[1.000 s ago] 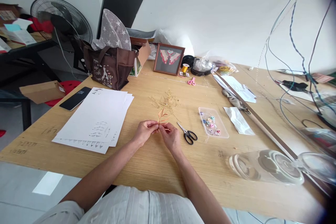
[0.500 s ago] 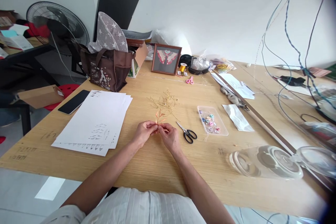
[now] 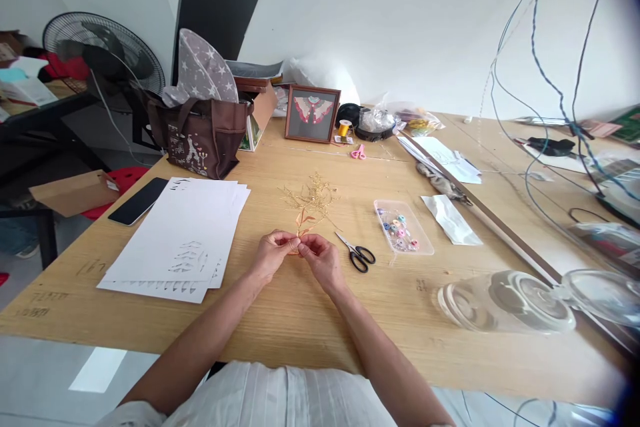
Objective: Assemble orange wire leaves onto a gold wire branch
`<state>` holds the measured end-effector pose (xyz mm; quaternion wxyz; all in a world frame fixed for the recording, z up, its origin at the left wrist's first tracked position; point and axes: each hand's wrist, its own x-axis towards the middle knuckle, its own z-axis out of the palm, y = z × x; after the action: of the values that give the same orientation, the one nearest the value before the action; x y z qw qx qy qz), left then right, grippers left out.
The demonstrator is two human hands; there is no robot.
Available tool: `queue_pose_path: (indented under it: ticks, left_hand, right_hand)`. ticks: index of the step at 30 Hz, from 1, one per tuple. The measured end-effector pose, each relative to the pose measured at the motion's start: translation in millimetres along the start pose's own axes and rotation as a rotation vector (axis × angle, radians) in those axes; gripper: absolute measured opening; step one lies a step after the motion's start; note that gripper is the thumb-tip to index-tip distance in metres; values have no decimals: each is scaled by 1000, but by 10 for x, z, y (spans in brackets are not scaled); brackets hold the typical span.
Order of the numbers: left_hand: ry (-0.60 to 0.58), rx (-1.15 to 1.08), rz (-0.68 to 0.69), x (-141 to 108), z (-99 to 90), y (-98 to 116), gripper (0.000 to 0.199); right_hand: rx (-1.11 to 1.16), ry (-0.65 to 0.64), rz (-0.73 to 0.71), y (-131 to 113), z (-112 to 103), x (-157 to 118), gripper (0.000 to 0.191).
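The left hand (image 3: 273, 255) and right hand (image 3: 323, 261) meet near the middle of the table (image 3: 280, 327), closer to its near edge. Their fingers (image 3: 291, 241) are pinched together on the stem of a small orange-leaved sprig (image 3: 303, 221). Whether it joins the gold spray (image 3: 313, 195) just beyond it cannot be told. Such a fine stem probably handles best with a short, steady pinch close to the leaves and the wrists kept low. Open table lies toward the near edge. The scissors (image 3: 357, 256) sit just beside the right hand, with the bead tray (image 3: 403, 227) farther right. The white paper sheets (image 3: 175, 240) lie near the left hand.
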<state>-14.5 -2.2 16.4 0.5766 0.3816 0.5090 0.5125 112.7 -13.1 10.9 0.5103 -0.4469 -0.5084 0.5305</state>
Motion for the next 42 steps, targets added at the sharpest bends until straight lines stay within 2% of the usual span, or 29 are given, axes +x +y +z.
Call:
queue_pose_path:
  ticks: [6,11,19,25,30,33,37,42]
  left_hand:
    - [-74,108,34,14,-35,65,22]
    - [-155,132,9,22,-56,117,22]
    - [-177,182,72,-20,-27,163,21]
    - [-184,239,159,-9,-29,119,20]
    - [-137,309,219,-37,-11,75,21]
    - [-176,337,266,-72,4,114,23]
    - [-264,319,229,-58,-18,183,26]
    - [-205,258,198,-15,-45,212,20]
  right_hand:
    - [-29,23,-7,-13,24,-1,18]
    - [-85,64,-8,-23,43,-15,18]
    - [-94,108,3,-48,79,-9,15]
    - [-118,189,-12,-36,106,-4,11]
    - [-81,213,-19,-35,127,4,11]
    - [-55,222,-18,-44,117,11,10]
    - [-25,205,-27,-69,107,5,9]
    - [-55,214,-12,-85,129,-10,10]
